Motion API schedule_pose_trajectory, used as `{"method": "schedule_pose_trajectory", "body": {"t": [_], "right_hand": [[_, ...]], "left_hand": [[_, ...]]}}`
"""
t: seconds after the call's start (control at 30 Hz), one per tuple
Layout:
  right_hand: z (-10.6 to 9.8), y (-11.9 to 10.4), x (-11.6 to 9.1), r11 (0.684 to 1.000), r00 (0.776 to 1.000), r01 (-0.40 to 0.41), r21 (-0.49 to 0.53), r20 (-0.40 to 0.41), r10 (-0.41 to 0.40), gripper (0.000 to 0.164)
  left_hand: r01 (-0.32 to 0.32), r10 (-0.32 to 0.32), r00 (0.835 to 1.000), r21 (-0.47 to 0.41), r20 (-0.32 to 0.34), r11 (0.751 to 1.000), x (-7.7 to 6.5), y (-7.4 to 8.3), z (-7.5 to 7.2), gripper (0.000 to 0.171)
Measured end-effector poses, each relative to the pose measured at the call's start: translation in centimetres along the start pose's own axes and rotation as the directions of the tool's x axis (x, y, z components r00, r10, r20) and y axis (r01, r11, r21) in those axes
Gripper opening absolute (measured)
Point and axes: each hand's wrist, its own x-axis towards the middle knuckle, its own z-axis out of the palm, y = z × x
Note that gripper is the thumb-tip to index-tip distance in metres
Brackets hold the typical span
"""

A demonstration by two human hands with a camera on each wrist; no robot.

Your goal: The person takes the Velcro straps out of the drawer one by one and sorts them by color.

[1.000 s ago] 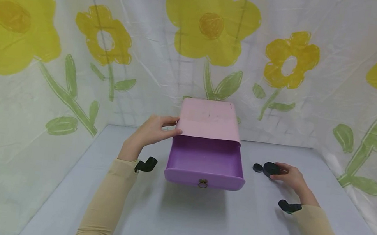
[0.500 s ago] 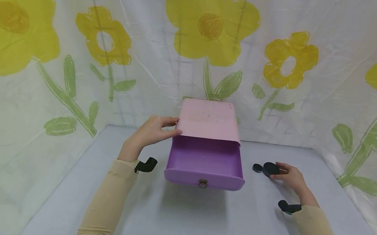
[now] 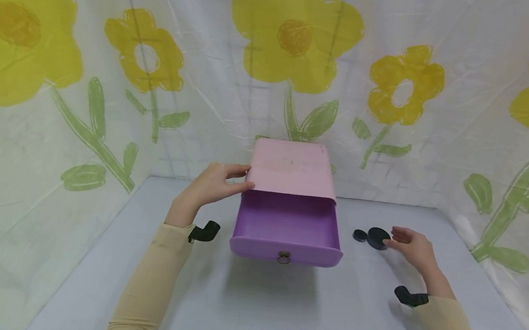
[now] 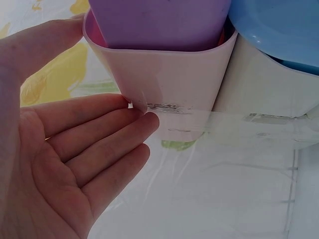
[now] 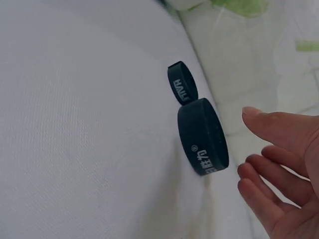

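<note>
A pink drawer unit (image 3: 291,168) stands mid-table with its purple drawer (image 3: 286,252) pulled out. My left hand (image 3: 215,183) touches the unit's left side, thumb at the front rim and straight fingertips further back, as the left wrist view shows of the left hand (image 4: 79,154). To the right lie a larger black disc (image 3: 378,238) with white lettering and a smaller black disc (image 3: 360,235) beside it. Near the larger disc, my right hand (image 3: 415,249) has its fingers spread and loose. In the right wrist view a gap shows between the fingertips and the larger disc (image 5: 202,135).
In the left wrist view, a blue drawer (image 4: 281,32) in a white casing (image 4: 264,84) adjoins the pink unit. A flower-printed plastic sheet (image 3: 213,98) rises along the back and sides of the pale table (image 3: 275,320).
My right hand has let go of the larger disc, its fingers have opened and it has drawn slightly to the right. The left hand stays on the drawer unit.
</note>
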Motion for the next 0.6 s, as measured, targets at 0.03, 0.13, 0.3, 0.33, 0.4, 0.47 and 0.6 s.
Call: {"method": "schedule_pose_trajectory", "body": {"t": [0.03, 0.13, 0.3, 0.33, 0.4, 0.47, 0.6], "right_hand": [[-0.1, -0.2, -0.2, 1.0, 1.0, 0.007, -0.006, -0.01, -0.007, 0.072], [-0.5, -0.9, -0.7, 1.0, 0.999, 0.017, -0.018, -0.035, -0.018, 0.069], [-1.1, -2.4, -1.6, 0.997, 0.995, 0.068, -0.027, -0.067, -0.07, 0.063], [-1.2, -2.7, -1.7, 0.996, 0.994, 0.081, -0.028, -0.071, -0.083, 0.063], [-1.4, -3.3, -2.1, 0.994, 0.991, 0.107, -0.029, -0.072, -0.109, 0.062], [-1.7, -4.0, -2.4, 0.992, 0.99, 0.124, -0.023, -0.071, -0.125, 0.061], [-2.1, -5.6, -3.0, 0.989, 0.987, 0.147, -0.017, -0.066, -0.148, 0.06]], "left_hand": [[-0.001, 0.001, 1.0, 0.001, 0.0, 1.0, 0.0, 0.0, 0.0, 0.068], [-0.005, 0.005, 1.0, 0.003, -0.001, 1.0, 0.0, 0.0, 0.0, 0.068], [-0.011, 0.011, 1.0, 0.002, 0.0, 1.0, 0.1, 0.0, -0.1, 0.068], [-0.01, 0.01, 1.0, -0.001, 0.001, 1.0, 0.0, 0.0, -0.1, 0.068], [-0.004, 0.004, 1.0, -0.006, 0.002, 1.0, 0.0, 0.1, -0.1, 0.068], [0.0, 0.0, 1.0, -0.007, 0.003, 1.0, 0.0, 0.1, -0.1, 0.069], [-0.005, 0.005, 1.0, -0.004, 0.0, 1.0, 0.0, 0.0, 0.0, 0.068]]}}
